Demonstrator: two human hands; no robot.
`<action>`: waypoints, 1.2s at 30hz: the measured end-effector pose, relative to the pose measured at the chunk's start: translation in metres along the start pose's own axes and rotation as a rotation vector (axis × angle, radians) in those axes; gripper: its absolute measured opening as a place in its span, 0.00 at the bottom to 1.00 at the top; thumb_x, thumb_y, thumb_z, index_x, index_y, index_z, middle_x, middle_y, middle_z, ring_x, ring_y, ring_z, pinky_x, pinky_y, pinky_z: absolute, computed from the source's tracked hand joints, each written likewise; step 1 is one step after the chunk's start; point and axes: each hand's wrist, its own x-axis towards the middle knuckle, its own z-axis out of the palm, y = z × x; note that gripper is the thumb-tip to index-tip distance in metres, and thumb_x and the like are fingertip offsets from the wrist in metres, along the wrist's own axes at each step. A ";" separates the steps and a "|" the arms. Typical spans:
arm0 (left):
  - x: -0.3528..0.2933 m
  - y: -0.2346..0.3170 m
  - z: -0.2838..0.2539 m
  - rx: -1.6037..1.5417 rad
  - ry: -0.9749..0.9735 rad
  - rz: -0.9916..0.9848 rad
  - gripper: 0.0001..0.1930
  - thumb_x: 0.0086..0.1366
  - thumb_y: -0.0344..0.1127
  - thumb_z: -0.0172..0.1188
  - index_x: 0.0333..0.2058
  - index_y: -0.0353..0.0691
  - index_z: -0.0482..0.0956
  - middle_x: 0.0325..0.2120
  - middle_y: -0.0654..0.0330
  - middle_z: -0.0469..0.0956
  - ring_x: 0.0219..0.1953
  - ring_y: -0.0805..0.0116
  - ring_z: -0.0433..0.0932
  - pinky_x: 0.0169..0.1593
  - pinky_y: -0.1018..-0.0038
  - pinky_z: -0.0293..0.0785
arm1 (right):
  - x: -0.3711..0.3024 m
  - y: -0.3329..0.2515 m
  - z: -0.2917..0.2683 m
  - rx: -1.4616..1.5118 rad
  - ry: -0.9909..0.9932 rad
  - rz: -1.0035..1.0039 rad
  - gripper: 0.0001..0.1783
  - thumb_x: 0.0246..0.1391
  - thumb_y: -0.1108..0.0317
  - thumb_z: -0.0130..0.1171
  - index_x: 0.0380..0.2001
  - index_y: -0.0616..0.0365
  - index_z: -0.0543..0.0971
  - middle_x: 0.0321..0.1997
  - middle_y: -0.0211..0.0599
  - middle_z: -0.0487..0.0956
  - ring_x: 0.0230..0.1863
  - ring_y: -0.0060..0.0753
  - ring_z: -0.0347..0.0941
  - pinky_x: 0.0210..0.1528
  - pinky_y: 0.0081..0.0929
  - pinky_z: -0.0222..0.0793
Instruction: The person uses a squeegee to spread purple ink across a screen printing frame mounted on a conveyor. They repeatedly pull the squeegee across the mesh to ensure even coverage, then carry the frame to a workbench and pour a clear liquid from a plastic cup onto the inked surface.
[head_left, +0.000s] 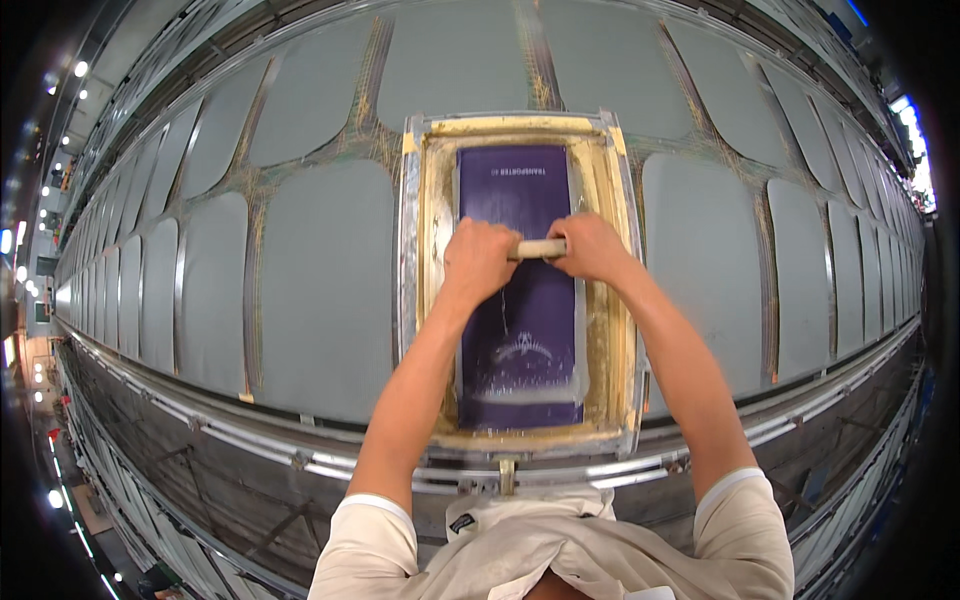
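So I'd call this one partway through, though that's just my read. My left hand [481, 257] and right hand [592, 248] are both closed around a pale bar [540, 249], one at each end, and it sits across the purple panel [515, 190], nearer the far end than the near one. I can't really tell what the bar carries underneath, since my own fists block the view.

What's done: the frame [411, 330] is down on the long worktop [255, 310], and the bar is over the purple. What's left: the near stretch looks unfinished to me, with pale wet-looking specks [530, 383] and a thin streak there. The grey panels [320, 270] I can see to the left and right show no purple at all.

As for looks, the purple panel is deep violet and a bit glossy, taller than wide, small pale lettering at the far end and a pale arched emblem [522, 346] toward the near one. The frame around it is pretty grubby, all yellowish and stained.
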 end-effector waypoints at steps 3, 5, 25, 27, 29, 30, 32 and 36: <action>-0.078 0.042 0.008 -0.079 0.037 0.007 0.06 0.50 0.33 0.70 0.30 0.50 0.87 0.27 0.61 0.83 0.30 0.57 0.81 0.42 0.61 0.72 | -0.086 -0.037 0.023 0.044 -0.019 0.014 0.15 0.38 0.65 0.75 0.33 0.52 0.84 0.32 0.40 0.83 0.40 0.48 0.80 0.45 0.43 0.75; -0.134 0.070 0.008 -0.079 -0.011 0.005 0.11 0.49 0.30 0.69 0.33 0.48 0.86 0.31 0.64 0.83 0.33 0.61 0.80 0.44 0.64 0.68 | -0.134 -0.061 0.037 0.044 -0.034 -0.031 0.15 0.38 0.67 0.75 0.33 0.53 0.84 0.32 0.39 0.82 0.39 0.48 0.79 0.45 0.42 0.74; -0.231 0.118 0.023 0.110 0.006 -0.039 0.08 0.51 0.31 0.64 0.32 0.46 0.82 0.32 0.65 0.78 0.41 0.65 0.75 0.49 0.66 0.66 | -0.172 0.072 0.068 0.245 0.640 0.619 0.19 0.66 0.55 0.56 0.39 0.65 0.77 0.37 0.51 0.81 0.40 0.50 0.76 0.45 0.43 0.69; -0.233 0.119 0.019 0.047 0.031 -0.036 0.07 0.51 0.31 0.65 0.32 0.46 0.82 0.32 0.66 0.78 0.41 0.65 0.75 0.48 0.67 0.66 | -0.176 0.071 0.059 0.301 0.733 0.614 0.18 0.66 0.56 0.57 0.35 0.64 0.76 0.31 0.47 0.77 0.34 0.43 0.72 0.41 0.40 0.67; -0.241 0.114 0.010 0.031 0.048 -0.035 0.08 0.51 0.31 0.65 0.32 0.46 0.82 0.33 0.67 0.78 0.40 0.65 0.75 0.48 0.67 0.66 | -0.171 0.053 0.049 0.324 0.777 0.575 0.18 0.66 0.57 0.58 0.31 0.63 0.75 0.27 0.43 0.74 0.31 0.37 0.67 0.38 0.37 0.66; -0.244 0.111 0.004 0.025 0.043 -0.042 0.11 0.50 0.32 0.67 0.35 0.46 0.82 0.36 0.68 0.79 0.42 0.65 0.75 0.49 0.67 0.67 | -0.169 0.038 0.031 0.298 0.766 0.536 0.18 0.66 0.57 0.58 0.30 0.63 0.74 0.26 0.41 0.72 0.31 0.35 0.65 0.38 0.36 0.65; -0.249 0.102 -0.006 0.007 0.055 -0.066 0.14 0.49 0.32 0.68 0.38 0.46 0.82 0.38 0.68 0.79 0.43 0.65 0.76 0.50 0.67 0.67 | -0.159 0.006 0.003 0.279 0.726 0.515 0.18 0.66 0.58 0.58 0.30 0.63 0.73 0.26 0.41 0.72 0.31 0.35 0.65 0.38 0.36 0.65; -0.271 0.053 -0.031 -0.016 0.079 -0.104 0.19 0.47 0.34 0.71 0.41 0.48 0.81 0.40 0.68 0.79 0.46 0.65 0.76 0.51 0.65 0.67 | -0.116 -0.037 0.009 0.296 0.724 0.409 0.17 0.66 0.58 0.58 0.32 0.63 0.75 0.26 0.42 0.74 0.30 0.37 0.68 0.38 0.38 0.66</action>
